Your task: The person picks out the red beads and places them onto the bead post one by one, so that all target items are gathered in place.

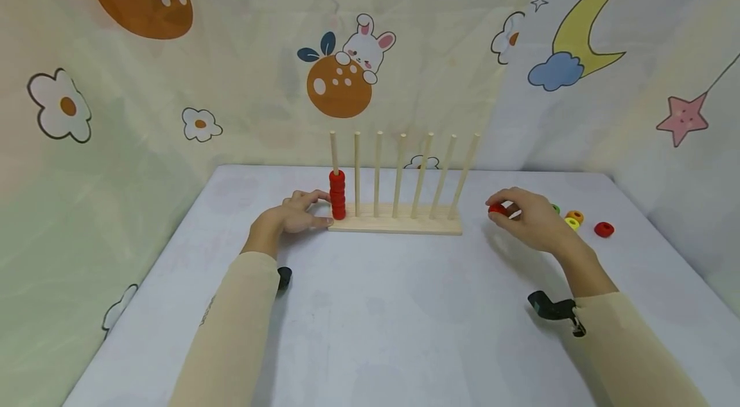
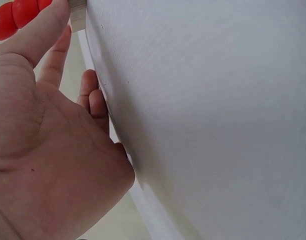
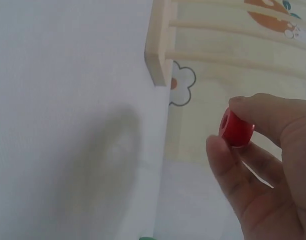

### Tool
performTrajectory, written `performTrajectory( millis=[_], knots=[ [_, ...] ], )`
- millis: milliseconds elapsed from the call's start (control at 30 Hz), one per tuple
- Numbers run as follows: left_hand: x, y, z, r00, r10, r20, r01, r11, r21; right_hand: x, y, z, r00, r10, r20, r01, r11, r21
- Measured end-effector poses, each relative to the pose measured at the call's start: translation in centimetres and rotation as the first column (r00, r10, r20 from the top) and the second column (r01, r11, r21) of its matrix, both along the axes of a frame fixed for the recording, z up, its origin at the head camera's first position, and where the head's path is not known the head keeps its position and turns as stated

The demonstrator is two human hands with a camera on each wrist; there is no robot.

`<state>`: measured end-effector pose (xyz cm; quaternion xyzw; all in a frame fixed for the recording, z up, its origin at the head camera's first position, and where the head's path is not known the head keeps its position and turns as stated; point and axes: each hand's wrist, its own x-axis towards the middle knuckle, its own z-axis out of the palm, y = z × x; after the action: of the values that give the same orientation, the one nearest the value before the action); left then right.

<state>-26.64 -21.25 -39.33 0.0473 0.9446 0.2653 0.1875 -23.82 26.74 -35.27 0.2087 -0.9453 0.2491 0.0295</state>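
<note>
A wooden peg rack with several upright pegs stands toward the back of the table. Its leftmost peg carries a stack of red beads, partly seen in the left wrist view too. My left hand holds the rack's left end, thumb at the front corner and index finger farther back. To the right of the rack, my right hand pinches one red bead between thumb and fingers, above the table and apart from the rack. The bead's hole faces sideways in the right wrist view.
Right of my right hand lie loose beads: a red bead, an orange bead, a yellow bead and a green bead partly hidden by the hand. A patterned cloth hangs behind the white table.
</note>
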Motion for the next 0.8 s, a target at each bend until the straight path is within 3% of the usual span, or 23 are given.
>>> performTrajectory(
  millis=[133,367,567,800],
  knots=[
    [-0.1,0.1,0.1,1.000,0.003,0.003,-0.003,1.000,0.003,0.7,-0.3,0.3,1.000,0.015,-0.024,-0.016,0.999,-0.042],
    [-0.9,0.2,-0.5,1.000,0.019,0.008,-0.019,1.000,-0.007,1.4,-1.2,0.4,0.984,0.093,-0.150,-0.105,0.992,-0.076],
    [-1.5,0.0,-0.9,0.999,0.028,0.022,-0.028,0.999,-0.016,2.0,-2.1,0.8,0.982,0.085,-0.169,-0.107,0.986,-0.127],
    [-0.5,0.1,-0.3,1.000,0.013,0.021,-0.013,1.000,-0.004,2.3,-3.4,0.8,0.966,0.117,-0.230,-0.154,0.977,-0.149]
  ],
)
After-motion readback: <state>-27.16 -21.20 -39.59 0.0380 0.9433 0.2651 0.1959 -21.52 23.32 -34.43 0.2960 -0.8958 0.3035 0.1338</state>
